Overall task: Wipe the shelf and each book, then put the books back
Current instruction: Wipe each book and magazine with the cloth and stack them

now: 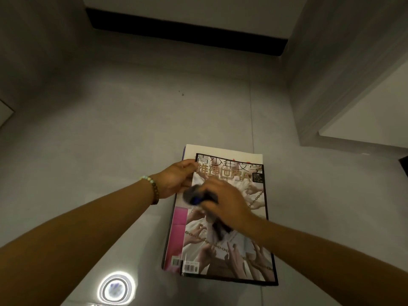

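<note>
While my left hand (176, 178) pinches the glossy illustrated magazine (231, 250) by its corner, my right hand (224, 200) clutches a dark cloth (194, 196) (blurred) on the cover.

You stand indoors, seemingly a home — glossy grey floor tiles (106, 133), dark skirting strip (187, 33), white door frame (322, 96).

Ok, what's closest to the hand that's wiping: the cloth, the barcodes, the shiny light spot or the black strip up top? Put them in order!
1. Cloth, gripped in the right hand, on the magazine cover.
2. Barcodes, at the cover's lower left corner.
3. Light spot, lower left of the view.
4. Black strip, far off at the top.
</note>
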### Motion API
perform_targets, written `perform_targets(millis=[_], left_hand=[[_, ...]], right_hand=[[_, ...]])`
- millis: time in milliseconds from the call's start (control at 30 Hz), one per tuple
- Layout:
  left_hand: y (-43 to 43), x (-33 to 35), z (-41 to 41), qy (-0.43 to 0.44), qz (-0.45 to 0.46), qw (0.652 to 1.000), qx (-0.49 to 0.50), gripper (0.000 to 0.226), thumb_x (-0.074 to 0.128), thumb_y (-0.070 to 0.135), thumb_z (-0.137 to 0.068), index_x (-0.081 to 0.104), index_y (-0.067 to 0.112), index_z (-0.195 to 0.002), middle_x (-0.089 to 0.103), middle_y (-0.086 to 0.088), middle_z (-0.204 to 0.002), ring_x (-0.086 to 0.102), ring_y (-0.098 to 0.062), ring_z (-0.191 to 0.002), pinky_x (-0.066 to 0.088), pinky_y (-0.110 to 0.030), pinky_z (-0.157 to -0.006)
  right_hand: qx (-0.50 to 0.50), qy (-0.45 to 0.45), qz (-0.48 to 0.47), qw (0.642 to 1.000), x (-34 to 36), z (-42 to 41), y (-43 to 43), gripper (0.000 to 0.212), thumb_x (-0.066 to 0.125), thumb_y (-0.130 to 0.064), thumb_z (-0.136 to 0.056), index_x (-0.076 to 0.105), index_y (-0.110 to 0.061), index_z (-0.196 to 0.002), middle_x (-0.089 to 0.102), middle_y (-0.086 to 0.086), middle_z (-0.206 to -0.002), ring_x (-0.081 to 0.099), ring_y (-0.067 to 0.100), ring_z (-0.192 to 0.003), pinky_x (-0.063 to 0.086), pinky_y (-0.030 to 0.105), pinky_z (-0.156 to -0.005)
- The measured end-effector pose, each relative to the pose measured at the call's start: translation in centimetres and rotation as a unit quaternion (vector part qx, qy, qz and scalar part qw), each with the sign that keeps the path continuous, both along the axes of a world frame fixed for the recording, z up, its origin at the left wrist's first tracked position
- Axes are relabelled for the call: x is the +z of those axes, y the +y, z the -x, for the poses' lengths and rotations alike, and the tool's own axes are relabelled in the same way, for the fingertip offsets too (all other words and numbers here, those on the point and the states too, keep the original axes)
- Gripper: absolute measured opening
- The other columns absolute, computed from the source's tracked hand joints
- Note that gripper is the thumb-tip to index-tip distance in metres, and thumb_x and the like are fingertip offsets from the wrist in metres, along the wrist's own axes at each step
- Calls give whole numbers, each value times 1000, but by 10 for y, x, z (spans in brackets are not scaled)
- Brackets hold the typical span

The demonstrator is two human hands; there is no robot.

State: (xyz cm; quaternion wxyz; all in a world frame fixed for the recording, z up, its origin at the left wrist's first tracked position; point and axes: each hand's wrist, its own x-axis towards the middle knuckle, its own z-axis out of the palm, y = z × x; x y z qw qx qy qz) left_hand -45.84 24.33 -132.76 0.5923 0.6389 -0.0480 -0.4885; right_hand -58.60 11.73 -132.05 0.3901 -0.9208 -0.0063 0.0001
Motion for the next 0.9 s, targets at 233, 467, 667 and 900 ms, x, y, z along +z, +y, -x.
perform_targets(millis=[233,467,667,900], left_hand=[[-4,5,5,-35,-36,999,14,16,50,26,-97,54,13,-105,63,-8,-84,63,-15,-69,58,-28,-62],[-14,13,16,-216,-83,970,72,18,58,14,-92,59,4,-107,66,-21,-104,65,-22,-77,55,-46,-83],[2,-9,15,-627,-259,691,-252,72,0,65,-89,4,27,-151,1,0,-159,2,-24,-147,0,-41,-117],[6,-20,12,-654,-283,635,-298,87,-34,69,-69,-8,32,-143,2,0,-159,4,-26,-146,-4,-43,-115]], right_hand=[[-65,22,22,997,3,6,3,14,67,-21,-86,62,-17,-98,54,-5,-97,51,17,-95,41,29,-87],[-287,-35,64,955,-7,-5,-80,13,68,-18,-86,60,-11,-93,52,0,-88,55,21,-79,39,25,-65],[-267,-47,22,962,-8,-11,-91,20,68,-19,-86,64,-12,-105,59,6,-97,57,20,-88,44,26,-77],[-35,16,102,994,-4,23,-45,27,63,-13,-88,64,-14,-115,55,-4,-103,45,7,-92,29,8,-78]])
